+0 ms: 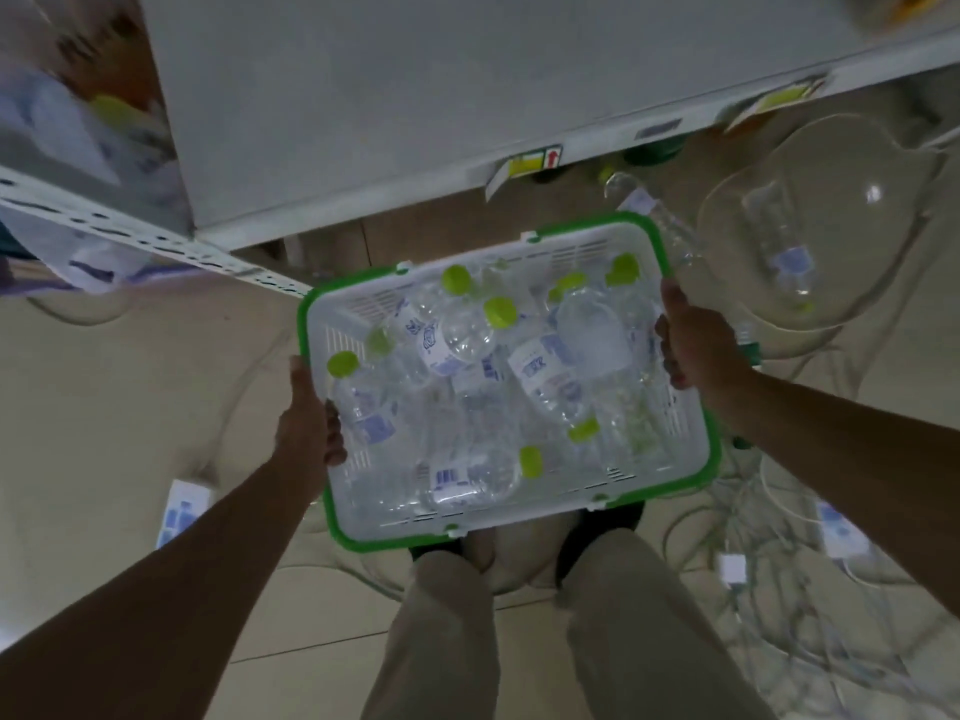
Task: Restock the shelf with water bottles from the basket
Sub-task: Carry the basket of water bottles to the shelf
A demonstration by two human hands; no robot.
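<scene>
I look straight down at a white plastic basket (566, 504) with a green rim, held above my legs. It is filled with several clear water bottles (550, 376) with lime-green caps, lying jumbled on their sides. My left hand (306, 423) grips the basket's left edge, thumb over the rim. My right hand (693, 340) grips the right edge. The white shelf (363, 96) lies just beyond the basket, its top surface bare, with price tags on its front lip.
A perforated white shelf rail (130, 236) runs in from the left. More bottles (779, 252) and large clear plastic shapes lie on the floor at right, beside tangled white cables (753, 563). My feet stand under the basket on beige floor tiles.
</scene>
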